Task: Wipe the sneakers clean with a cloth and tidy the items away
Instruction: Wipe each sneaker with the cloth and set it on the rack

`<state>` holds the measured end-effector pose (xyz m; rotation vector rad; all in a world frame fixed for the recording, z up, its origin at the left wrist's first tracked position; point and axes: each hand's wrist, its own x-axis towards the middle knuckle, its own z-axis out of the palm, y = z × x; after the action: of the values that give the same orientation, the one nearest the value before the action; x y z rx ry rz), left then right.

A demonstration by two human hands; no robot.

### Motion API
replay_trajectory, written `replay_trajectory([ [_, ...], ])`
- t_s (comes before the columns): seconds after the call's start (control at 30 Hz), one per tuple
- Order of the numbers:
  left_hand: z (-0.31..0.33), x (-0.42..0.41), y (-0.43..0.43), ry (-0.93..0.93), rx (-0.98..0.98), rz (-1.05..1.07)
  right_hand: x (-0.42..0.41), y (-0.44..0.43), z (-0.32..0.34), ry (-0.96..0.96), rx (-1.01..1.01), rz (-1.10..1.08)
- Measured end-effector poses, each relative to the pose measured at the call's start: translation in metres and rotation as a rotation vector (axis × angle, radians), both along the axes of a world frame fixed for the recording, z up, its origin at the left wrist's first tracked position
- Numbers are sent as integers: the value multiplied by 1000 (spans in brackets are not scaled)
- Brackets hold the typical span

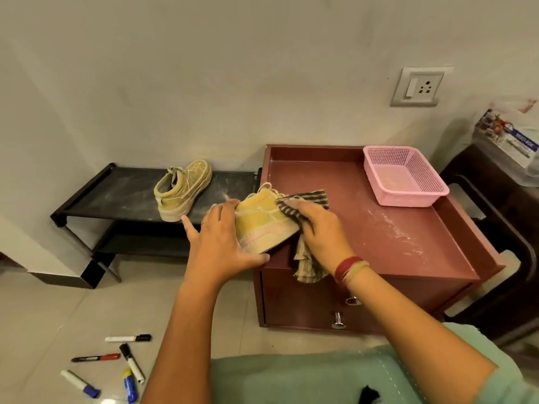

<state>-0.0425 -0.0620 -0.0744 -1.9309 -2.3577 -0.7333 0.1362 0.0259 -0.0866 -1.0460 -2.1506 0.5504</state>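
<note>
Five markers (132, 364) lie scattered on the floor at lower left. Behind them stands a black rack (116, 193), its top shelf dusty, with the shelved sneaker (182, 191) on its side near the shelf's right end, sole facing front. The left hand (221, 240) clasps the heel end of the held sneaker (262, 225), thumb under the sole and fingers over the top, index finger stretched out leftward. This sneaker sits tilted at the front left corner of the maroon cabinet (393, 228). The right hand (323, 234) grips a striped cloth (313, 198) and presses it against the sneaker's upper, with the cloth's loose end hanging over the cabinet's front edge. White dust streaks the cabinet top. A pink basket (399, 182) sits at its rear right corner.
</note>
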Motion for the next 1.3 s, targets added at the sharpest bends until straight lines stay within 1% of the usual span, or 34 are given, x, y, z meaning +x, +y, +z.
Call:
replay_trajectory([
  [0.03,1,0,0,-2,-1,-7,-3,-5,2,22,-7,-31],
  [0.07,0,1,0,-9,2,-20,-7,-13,4,21,21,22],
  [0.13,1,2,0,-23,10,-54,-11,-32,2,-59,101,254],
  [0.17,1,3,0,-19,9,-67,-11,-35,3,-96,144,325],
  [0.2,2,4,-1,-8,9,-76,-10,-31,2,-96,168,322],
  [0.3,5,6,-1,24,5,-91,-2,-12,3,68,75,48],
  [0.33,5,7,-1,29,9,-96,-2,-12,5,68,87,39],
  [0.37,5,8,-1,31,19,-103,-4,-18,7,5,113,95],
  [0.43,5,9,-1,23,35,-113,-7,-31,4,-151,215,299],
  [0.47,5,9,-1,19,36,-112,-6,-29,3,-179,251,330],
  [0.5,5,10,-1,18,33,-110,-4,-22,3,-167,232,277],
  [0.57,6,11,0,24,26,-118,1,-11,3,-29,169,82],
  [0.6,5,11,0,24,31,-121,0,-11,4,-3,174,38],
  [0.63,5,12,0,19,42,-125,-3,-17,5,-35,191,73],
  [0.67,4,12,0,9,54,-129,-8,-24,3,-98,218,171],
  [0.7,4,13,1,-5,64,-134,-11,-29,0,-163,287,267],
  [0.73,4,14,1,-20,73,-138,-12,-28,-2,-182,327,313],
  [0.77,5,15,1,-33,82,-145,-11,-23,0,-147,284,276],
  [0.8,6,16,1,-39,88,-152,-9,-17,2,-87,230,189],
  [0.83,7,17,1,-38,90,-156,-6,-13,4,-31,210,103],
  [0.87,7,18,1,-33,90,-157,-6,-14,7,-7,210,75],
  [0.9,7,19,1,-30,92,-156,-7,-17,8,-30,235,115],
  [0.97,5,18,0,-40,96,-146,-10,-25,2,-143,319,282],
  [1.0,4,17,0,-52,95,-140,-10,-22,0,-162,347,321],
  [1.03,4,16,0,-65,92,-138,-9,-16,0,-126,295,290],
  [1.1,5,14,-1,-72,77,-145,-1,-1,1,68,96,101],
  [1.13,6,14,-1,-58,64,-153,3,2,3,117,52,37],
  [1.17,6,13,-1,-37,50,-162,5,-1,5,99,57,46],
  [1.27,4,9,0,-34,5,-138,4,-17,3,-105,123,329],
  [1.3,4,8,1,-49,-5,-120,5,-15,1,-135,133,348],
])
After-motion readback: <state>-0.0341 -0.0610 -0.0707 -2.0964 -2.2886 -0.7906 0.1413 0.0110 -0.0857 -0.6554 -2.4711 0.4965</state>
